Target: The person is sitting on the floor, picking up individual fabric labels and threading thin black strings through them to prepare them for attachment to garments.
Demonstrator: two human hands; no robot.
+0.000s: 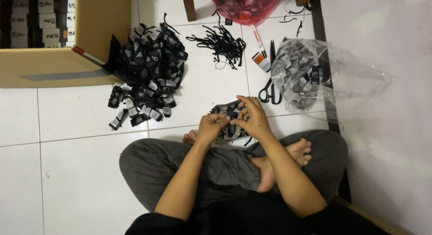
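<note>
I sit cross-legged on a white tiled floor. My left hand [212, 125] and my right hand [252, 118] meet above a small heap of black fabric labels [229, 110] lying just past my feet. Both hands pinch one small black label [231, 121] between their fingertips. A large pile of the same black labels with white marks [146, 70] lies on the floor to the left, well apart from my hands.
An open cardboard box [54, 66] stands at the back left. A heap of black strings [220, 43], a marker pen [258, 35], black scissors [271, 88], a clear plastic bag of labels [306, 75] and a red plastic bag [245, 5] lie beyond my hands.
</note>
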